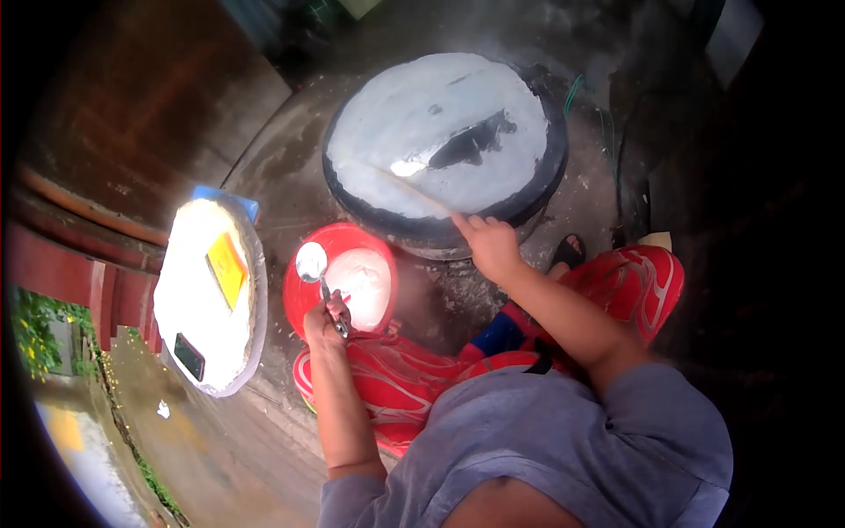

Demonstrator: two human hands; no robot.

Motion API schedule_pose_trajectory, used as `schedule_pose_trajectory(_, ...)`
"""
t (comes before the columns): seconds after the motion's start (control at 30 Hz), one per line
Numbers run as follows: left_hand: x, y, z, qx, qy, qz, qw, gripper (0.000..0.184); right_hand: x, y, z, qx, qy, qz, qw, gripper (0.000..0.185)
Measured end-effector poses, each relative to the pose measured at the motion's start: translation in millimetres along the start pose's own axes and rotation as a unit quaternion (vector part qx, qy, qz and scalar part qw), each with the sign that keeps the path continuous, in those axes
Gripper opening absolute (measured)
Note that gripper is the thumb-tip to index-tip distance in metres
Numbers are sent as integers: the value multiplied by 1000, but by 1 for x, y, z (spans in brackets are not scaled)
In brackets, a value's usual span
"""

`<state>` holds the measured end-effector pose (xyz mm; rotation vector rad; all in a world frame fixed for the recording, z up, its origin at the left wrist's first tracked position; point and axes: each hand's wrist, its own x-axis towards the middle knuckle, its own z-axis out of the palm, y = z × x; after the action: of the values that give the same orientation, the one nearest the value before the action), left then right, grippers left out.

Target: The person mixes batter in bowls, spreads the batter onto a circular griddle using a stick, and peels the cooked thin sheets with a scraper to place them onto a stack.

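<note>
My left hand [326,319] is closed around the handle of a metal ladle [310,261], whose bowl is coated in white. Below it is a red bucket [296,295] with a thick white liquid [363,286] inside. My right hand [491,246] grips one end of a thin, flat stick [414,189], index finger pointing along it. The stick reaches over a large round top [440,92] covered in a pale, wet-looking layer. A ragged dark patch [475,145] and a bright shiny spot lie near its middle. The rim around it is black.
To the left stands a round white surface [198,290] bearing a yellow packet [227,268] and a phone [188,355]. Something blue [231,202] shows behind it. My red-clad knees flank the bucket side and right. Green cord [572,92] lies beyond the round top.
</note>
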<state>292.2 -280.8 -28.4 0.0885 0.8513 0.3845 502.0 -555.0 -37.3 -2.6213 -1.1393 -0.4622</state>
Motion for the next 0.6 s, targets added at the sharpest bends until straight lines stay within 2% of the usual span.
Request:
schedule_pose_trajectory(0.13,-4,0,0,7,7,-2,1000,25,-3,41,-3,-82,-14,71,994,38)
schedule_pose_trajectory(0.23,-3,2,-4,8,2,-4,1000,25,-3,57,-30,39,-8,184,982,49)
schedule_pose_trajectory(0.3,-3,0,-1,6,2,-8,1000,25,-11,42,-22,111,52,126,984,52)
schedule_pose_trajectory(0.37,-6,-2,5,-1,20,-2,1000,26,-20,25,-28,93,-16,53,994,52)
schedule_pose_trajectory(0.47,-6,-2,6,10,16,-8,1000,26,-22,70,3,-22,-10,112,993,50)
schedule_pose_trajectory(0.6,-2,1,-2,-8,-14,-43,999,27,-18,95,-20,23,34,193,980,54)
